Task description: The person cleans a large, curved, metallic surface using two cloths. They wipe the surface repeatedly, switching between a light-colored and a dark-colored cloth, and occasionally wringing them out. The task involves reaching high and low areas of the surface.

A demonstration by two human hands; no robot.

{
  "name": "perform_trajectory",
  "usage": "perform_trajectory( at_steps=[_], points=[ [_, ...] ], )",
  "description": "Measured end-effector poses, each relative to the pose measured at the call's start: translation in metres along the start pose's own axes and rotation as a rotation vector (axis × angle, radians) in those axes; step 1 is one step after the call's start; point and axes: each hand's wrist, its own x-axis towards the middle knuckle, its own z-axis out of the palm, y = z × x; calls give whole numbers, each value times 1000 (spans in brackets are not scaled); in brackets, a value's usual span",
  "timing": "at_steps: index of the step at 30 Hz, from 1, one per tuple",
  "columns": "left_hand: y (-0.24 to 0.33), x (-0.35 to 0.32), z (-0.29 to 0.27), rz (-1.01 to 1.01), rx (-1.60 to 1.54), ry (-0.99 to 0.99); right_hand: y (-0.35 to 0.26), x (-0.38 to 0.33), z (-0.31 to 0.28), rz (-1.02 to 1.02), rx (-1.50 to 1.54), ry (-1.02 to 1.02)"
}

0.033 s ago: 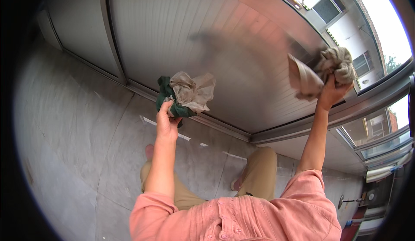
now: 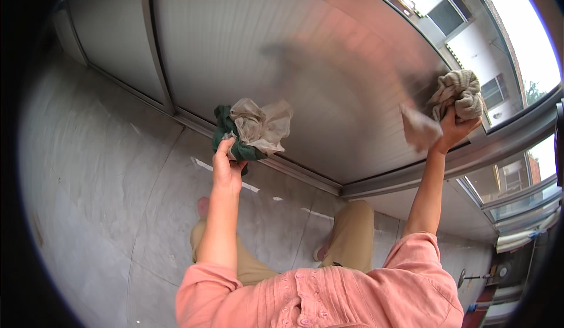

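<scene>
My left hand (image 2: 225, 162) is closed around a crumpled dark green cloth (image 2: 223, 129), bunched together with a thin, whitish, translucent sheet (image 2: 258, 123). This bundle hangs in front of the lower part of a ribbed, frosted panel (image 2: 235, 46). Out to the right, my right hand (image 2: 453, 133) grips a wadded grey-beige cloth (image 2: 460, 93) against the panel's right side, near the clear glass. A loose, blurred flap (image 2: 421, 127) of that cloth hangs to the left of my wrist. The fingers of my right hand are partly hidden behind the cloth.
A metal frame (image 2: 160, 46) divides the panel at left, and its bottom rail (image 2: 305, 179) meets the grey tiled floor (image 2: 94, 169). Through the glass at upper right shows a white building (image 2: 470, 46). A standing fan (image 2: 499, 270) is at the lower right.
The flap of the grey-beige cloth has swung slightly right and down and looks narrower. The wad in my right hand has shifted a little. My left hand has stayed in place.
</scene>
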Motion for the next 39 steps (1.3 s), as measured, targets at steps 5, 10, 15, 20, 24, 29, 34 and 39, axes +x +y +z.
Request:
perform_trajectory(
  at_steps=[5, 10, 15, 20, 24, 29, 34, 39],
  points=[
    [-16, 9, -16, 63, -93, 52, -103, -27, 132, -426, 171, -170],
    [-10, 0, 5, 159, -178, 88, -258, -14, 274, -656, 261, -126],
    [-15, 6, 10, 202, -141, 37, -287, -56, 331, -1002, 257, -443],
    [-12, 16, 4, 225, -230, 138, -151, -90, 200, -1014, 156, -566],
    [-8, 25, -2, 205, -209, 176, -78, -52, 91, -778, 6, -518],
    [-15, 22, 5, 241, -122, 294, -113, -48, 136, -720, 70, -268],
    [-11, 8, 27, 301, -138, 278, -218, -94, 215, -780, 257, -417],
    [-8, -7, 35, 292, -92, 319, -154, -184, 171, -1054, 265, -726]
  ],
)
